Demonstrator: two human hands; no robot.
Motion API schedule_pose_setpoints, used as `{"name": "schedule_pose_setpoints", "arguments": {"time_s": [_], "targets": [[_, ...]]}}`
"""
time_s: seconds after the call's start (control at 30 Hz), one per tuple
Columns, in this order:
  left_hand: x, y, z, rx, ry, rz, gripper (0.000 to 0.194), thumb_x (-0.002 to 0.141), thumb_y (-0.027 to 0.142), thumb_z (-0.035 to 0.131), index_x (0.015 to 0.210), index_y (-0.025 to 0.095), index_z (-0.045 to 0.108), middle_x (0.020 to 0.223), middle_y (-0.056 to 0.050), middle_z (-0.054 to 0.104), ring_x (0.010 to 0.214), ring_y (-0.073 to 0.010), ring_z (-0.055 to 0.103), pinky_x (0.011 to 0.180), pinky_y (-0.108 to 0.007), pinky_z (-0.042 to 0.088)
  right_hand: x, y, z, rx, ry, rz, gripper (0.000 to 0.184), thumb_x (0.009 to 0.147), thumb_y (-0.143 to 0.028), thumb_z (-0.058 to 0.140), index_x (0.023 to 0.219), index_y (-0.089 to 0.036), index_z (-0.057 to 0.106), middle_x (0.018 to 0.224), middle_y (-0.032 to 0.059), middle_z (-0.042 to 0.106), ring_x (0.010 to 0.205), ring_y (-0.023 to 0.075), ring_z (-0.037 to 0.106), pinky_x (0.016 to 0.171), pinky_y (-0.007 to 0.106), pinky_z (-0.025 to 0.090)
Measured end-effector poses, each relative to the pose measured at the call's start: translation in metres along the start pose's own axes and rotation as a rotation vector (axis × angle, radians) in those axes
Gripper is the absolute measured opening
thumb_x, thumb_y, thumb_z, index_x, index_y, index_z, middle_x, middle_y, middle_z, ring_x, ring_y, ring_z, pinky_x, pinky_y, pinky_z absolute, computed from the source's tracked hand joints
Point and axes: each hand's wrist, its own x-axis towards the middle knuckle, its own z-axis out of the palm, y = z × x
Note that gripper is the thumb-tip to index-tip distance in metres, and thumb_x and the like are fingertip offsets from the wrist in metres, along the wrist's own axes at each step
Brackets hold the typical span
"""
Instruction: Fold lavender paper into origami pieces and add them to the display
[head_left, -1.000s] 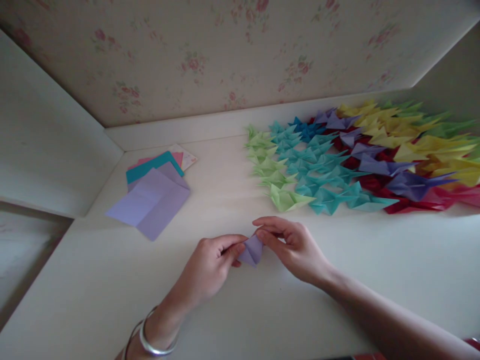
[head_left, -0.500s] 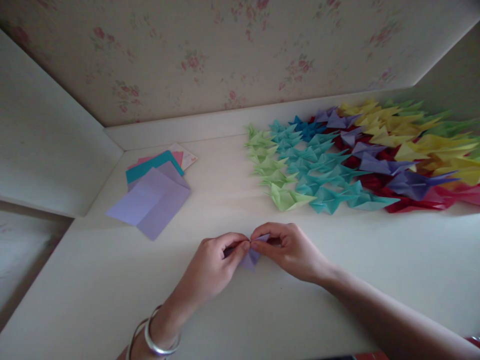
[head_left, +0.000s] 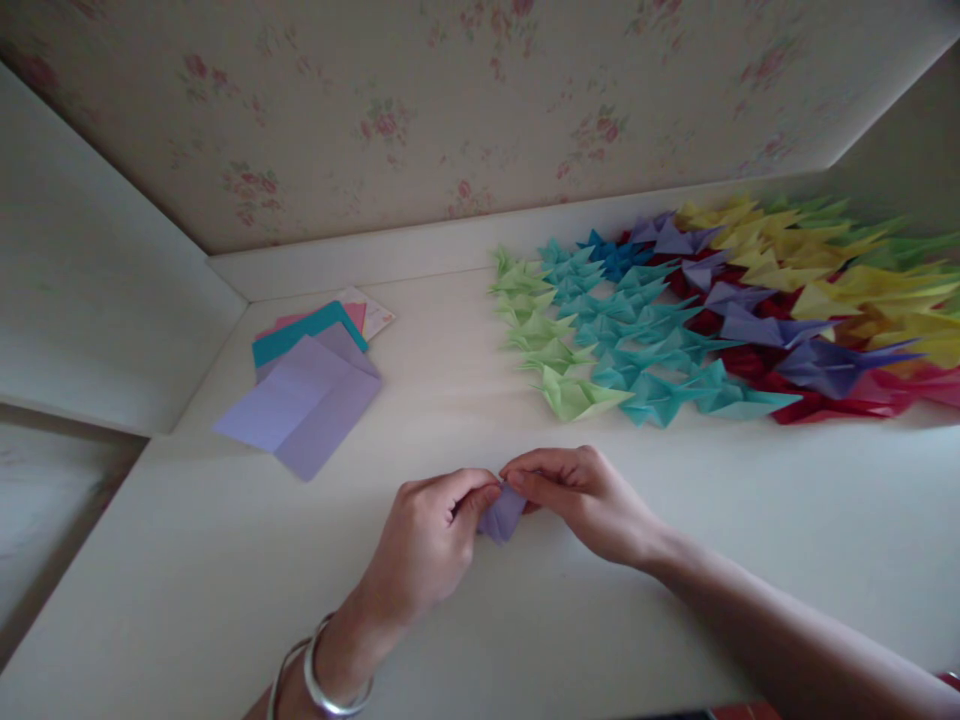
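Your left hand (head_left: 429, 530) and right hand (head_left: 589, 502) nearly meet over the white table (head_left: 540, 640), each pinching a small folded purple paper (head_left: 501, 518) between thumb and fingers. The paper sits between them; whether it touches the table, I cannot tell. Your fingertips cover its upper edge — a crooked crease there could go unnoticed. Pulling unevenly might tear it, and squeezing too hard might crumple the point facing you. Beyond your right hand stand rows of folded paper figures (head_left: 656, 402) — a careless swing could knock the front green figure (head_left: 576, 397) askew.
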Motion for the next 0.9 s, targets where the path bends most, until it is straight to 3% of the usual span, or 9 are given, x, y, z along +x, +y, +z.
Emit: {"name": "schedule_pose_setpoints", "arguments": {"time_s": [0.2, 0.33, 0.4, 0.6, 0.77, 0.9], "targets": [[0.0046, -0.0013, -0.0025, -0.127, -0.076, -0.120, 0.021, 0.094, 0.032, 0.058, 0.090, 0.019, 0.074, 0.069, 0.001, 0.068, 0.061, -0.0123, 0.060, 0.056, -0.019, 0.045, 0.0001, 0.0046, 0.0001, 0.025, 0.111, 0.005, 0.026, 0.087, -0.033, 0.061, 0.100, -0.018, 0.078, 0.084, 0.0044, 0.077, 0.072, 0.0183, 0.070, 0.067, 0.028, 0.056], [0.0038, -0.0024, -0.0069, -0.303, -0.141, -0.239, 0.031, 0.095, 0.038, 0.055, 0.112, 0.019, 0.073, 0.059, 0.002, 0.065, 0.050, -0.0117, 0.058, 0.047, -0.019, 0.045, 0.0021, 0.0038, -0.0013, 0.050, 0.195, -0.026, 0.026, 0.085, -0.036, 0.063, 0.096, -0.017, 0.078, 0.079, 0.0048, 0.076, 0.069, 0.0180, 0.069, 0.063, 0.028, 0.057], [0.0025, -0.0029, -0.0086, -0.349, -0.115, -0.263, 0.032, 0.095, 0.037, 0.056, 0.115, 0.017, 0.072, 0.058, 0.001, 0.067, 0.050, -0.0120, 0.061, 0.048, -0.019, 0.049, 0.0025, 0.0044, -0.0014, 0.043, 0.200, -0.042, 0.025, 0.085, -0.036, 0.065, 0.097, -0.017, 0.077, 0.080, 0.0053, 0.076, 0.069, 0.0178, 0.069, 0.063, 0.028, 0.056], [-0.0007, -0.0034, -0.0055, -0.176, 0.102, -0.148, 0.024, 0.093, 0.027, 0.059, 0.107, 0.018, 0.077, 0.066, -0.001, 0.076, 0.051, -0.0128, 0.069, 0.053, -0.019, 0.057, 0.0001, 0.0067, 0.0004, -0.038, 0.211, -0.060, 0.024, 0.087, -0.038, 0.065, 0.099, -0.019, 0.074, 0.061, 0.0000, 0.065, 0.049, 0.0129, 0.059, 0.047, 0.023, 0.048], [0.0011, -0.0065, -0.0015, -0.294, 0.034, -0.186, 0.028, 0.094, 0.029, 0.058, 0.114, 0.017, 0.073, 0.066, -0.002, 0.078, 0.053, -0.0162, 0.074, 0.051, -0.021, 0.062, -0.0005, 0.0017, -0.0038, -0.030, 0.180, -0.127, 0.020, 0.090, -0.034, 0.062, 0.084, -0.018, 0.074, 0.065, 0.0012, 0.066, 0.057, 0.0133, 0.060, 0.054, 0.024, 0.050], [0.0008, -0.0085, -0.0006, -0.256, 0.025, -0.140, 0.027, 0.096, 0.032, 0.056, 0.107, 0.016, 0.074, 0.070, -0.003, 0.079, 0.058, -0.0170, 0.076, 0.054, -0.021, 0.063, -0.0014, -0.0003, -0.0038, -0.003, 0.271, -0.136, 0.020, 0.091, -0.033, 0.061, 0.084, -0.018, 0.073, 0.059, -0.0001, 0.063, 0.052, 0.0133, 0.059, 0.051, 0.025, 0.048]]}}
